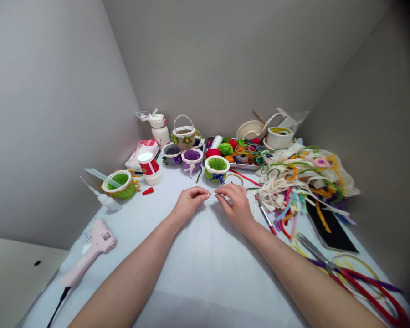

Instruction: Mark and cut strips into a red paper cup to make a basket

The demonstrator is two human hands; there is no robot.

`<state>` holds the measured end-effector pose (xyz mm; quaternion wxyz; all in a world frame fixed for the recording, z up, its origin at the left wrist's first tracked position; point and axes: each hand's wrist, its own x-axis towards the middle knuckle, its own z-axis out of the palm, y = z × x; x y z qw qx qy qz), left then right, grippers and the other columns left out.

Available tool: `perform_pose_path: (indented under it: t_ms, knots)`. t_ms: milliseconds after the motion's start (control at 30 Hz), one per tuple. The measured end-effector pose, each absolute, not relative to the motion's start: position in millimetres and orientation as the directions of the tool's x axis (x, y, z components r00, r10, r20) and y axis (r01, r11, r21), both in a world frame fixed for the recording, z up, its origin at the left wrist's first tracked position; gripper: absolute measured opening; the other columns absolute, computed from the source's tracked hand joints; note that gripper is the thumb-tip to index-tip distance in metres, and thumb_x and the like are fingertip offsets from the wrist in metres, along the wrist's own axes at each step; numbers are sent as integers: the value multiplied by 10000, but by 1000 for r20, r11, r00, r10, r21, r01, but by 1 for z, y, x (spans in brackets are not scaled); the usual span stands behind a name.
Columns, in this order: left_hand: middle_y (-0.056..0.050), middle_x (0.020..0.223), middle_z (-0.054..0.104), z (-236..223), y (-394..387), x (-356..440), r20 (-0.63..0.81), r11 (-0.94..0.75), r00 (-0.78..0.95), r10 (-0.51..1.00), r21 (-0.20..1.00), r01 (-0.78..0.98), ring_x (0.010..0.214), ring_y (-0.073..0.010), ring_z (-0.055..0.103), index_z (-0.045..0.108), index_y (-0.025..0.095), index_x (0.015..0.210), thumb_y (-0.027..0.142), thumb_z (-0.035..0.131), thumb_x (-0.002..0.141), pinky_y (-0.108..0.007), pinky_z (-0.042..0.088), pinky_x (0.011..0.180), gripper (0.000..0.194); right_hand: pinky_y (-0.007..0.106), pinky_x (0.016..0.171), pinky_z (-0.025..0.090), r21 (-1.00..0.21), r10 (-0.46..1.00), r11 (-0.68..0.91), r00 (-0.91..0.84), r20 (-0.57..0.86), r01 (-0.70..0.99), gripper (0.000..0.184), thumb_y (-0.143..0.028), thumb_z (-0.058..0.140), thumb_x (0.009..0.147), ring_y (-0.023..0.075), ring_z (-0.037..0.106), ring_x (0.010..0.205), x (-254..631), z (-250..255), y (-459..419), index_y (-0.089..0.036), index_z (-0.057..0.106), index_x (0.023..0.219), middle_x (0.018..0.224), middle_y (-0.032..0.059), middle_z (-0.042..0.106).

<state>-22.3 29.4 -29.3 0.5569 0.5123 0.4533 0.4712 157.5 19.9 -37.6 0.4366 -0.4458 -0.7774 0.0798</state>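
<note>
Near the middle of the table, my left hand (192,203) and my right hand (235,206) face each other, fingertips a small gap apart. Each is closed in a pinch on a thin white strand (212,198), which runs between them; its exact kind is too small to make out. Just beyond the fingers stands a small green basket (217,166) with a white braided rim and a dark blue bow. A thin ring (234,178) lies close behind my right hand.
At left are a pink glue gun (92,250), a white-tipped bottle (107,200) and another green basket (120,184). More small baskets (192,160) and a tray of yarn (249,166) stand behind. Right are tangled cords (300,177), a pen (267,217), a phone (338,234) and red-handled scissors (328,263).
</note>
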Motion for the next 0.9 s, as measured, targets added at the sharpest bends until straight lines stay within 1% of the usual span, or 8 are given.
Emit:
perform_pose_path:
  t_ms: [67,167,367,500,800,900]
  knots:
    - [-24,758,695,-30,28,-21,-17,25,153,988,999,-48,696,-137,554,739,164,770,321,761,672,-277,428,710,187,380,894,324,-474,709,641,-229,667,604,58,-231,596,933,189,618,907,157,-34,17,-214,651,938,915,26,681]
    - [-34,777,706,-31,28,-20,-11,16,160,987,1000,-27,729,-152,575,745,164,770,318,756,681,-290,439,741,179,386,897,324,-449,691,657,-246,679,606,60,-234,601,932,190,622,896,156,-33,16,-217,658,922,900,23,679]
    - [-50,832,724,-30,26,-22,-11,11,158,987,1000,-1,769,-166,598,752,164,820,346,739,712,-298,454,756,212,388,883,338,-441,688,661,-258,678,607,59,-241,608,931,194,626,898,156,-39,18,-216,661,941,903,28,680]
    - [-54,836,725,-30,25,-20,-22,20,171,985,1000,12,761,-164,597,748,158,848,362,725,735,-294,459,742,234,385,877,351,-437,675,674,-256,692,596,72,-239,596,940,179,627,865,155,-39,17,-218,658,970,921,31,680]
    - [-50,824,731,-27,21,-19,-43,29,220,975,997,70,747,-166,601,745,153,849,344,702,738,-300,469,751,225,376,832,403,-438,664,699,-286,691,565,127,-217,558,956,192,625,898,156,-42,19,-231,680,987,918,46,671]
    - [-56,838,736,-29,22,-20,-42,23,211,977,995,93,767,-174,613,745,154,839,335,697,732,-307,473,768,216,375,833,422,-463,677,704,-313,666,538,112,-210,555,951,200,604,913,158,-40,17,-222,665,968,937,55,660]
